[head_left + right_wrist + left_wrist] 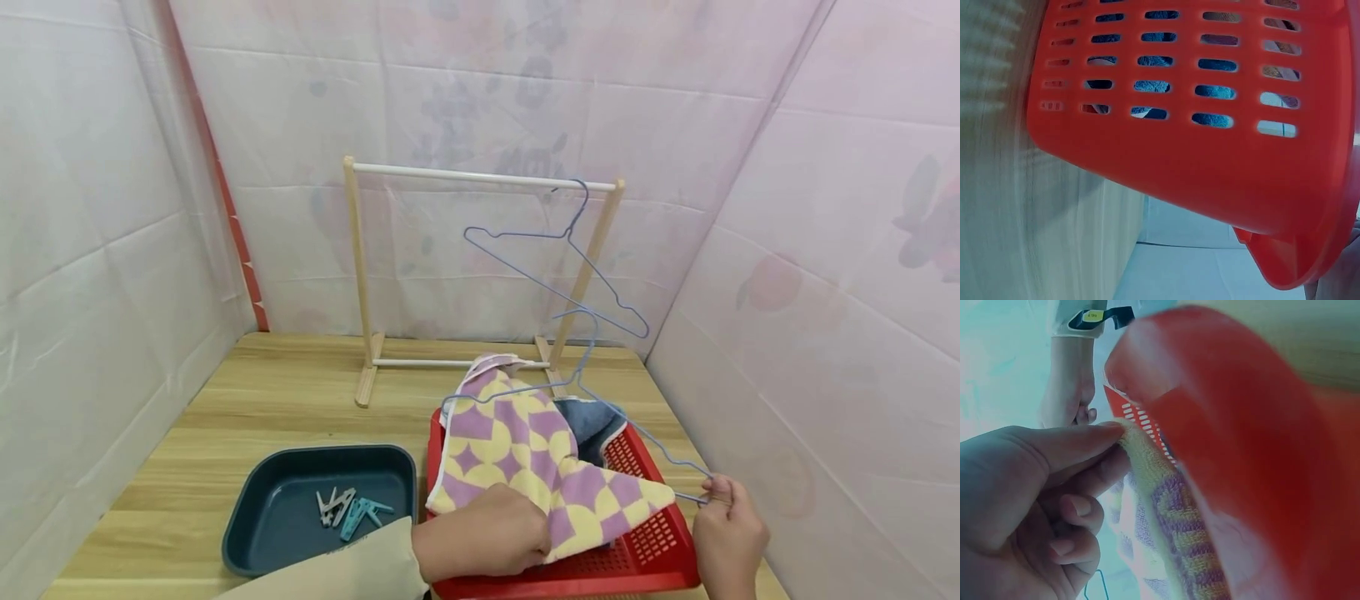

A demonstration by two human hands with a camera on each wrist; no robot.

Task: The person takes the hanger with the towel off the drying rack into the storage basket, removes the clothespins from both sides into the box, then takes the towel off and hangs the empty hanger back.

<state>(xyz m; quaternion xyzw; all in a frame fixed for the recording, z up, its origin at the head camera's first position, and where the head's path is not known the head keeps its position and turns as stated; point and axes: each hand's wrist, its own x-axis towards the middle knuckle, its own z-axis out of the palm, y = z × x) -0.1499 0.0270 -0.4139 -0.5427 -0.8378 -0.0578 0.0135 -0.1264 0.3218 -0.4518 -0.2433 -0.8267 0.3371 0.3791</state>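
My left hand (491,533) pinches the edge of a purple-and-yellow patterned towel (517,433) between thumb and fingers, seen close in the left wrist view, where the towel (1179,525) looks like looped terry. My right hand (727,525) grips one end of a blue wire hanger (615,408), held tilted above a red basket (660,542). The hanger's hook and shoulders show over the towel; most of its lower bar is hidden behind the cloth. Beneath the towel, the basket holds a dark blue cloth (588,421).
A rack (483,177) with wooden posts and a white rail stands at the back, a second blue hanger (517,267) hooked on its right end. Left of the basket sits a dark teal tray (255,508) with several clothespins (360,515). Pale sheeting walls enclose the wooden table (180,450).
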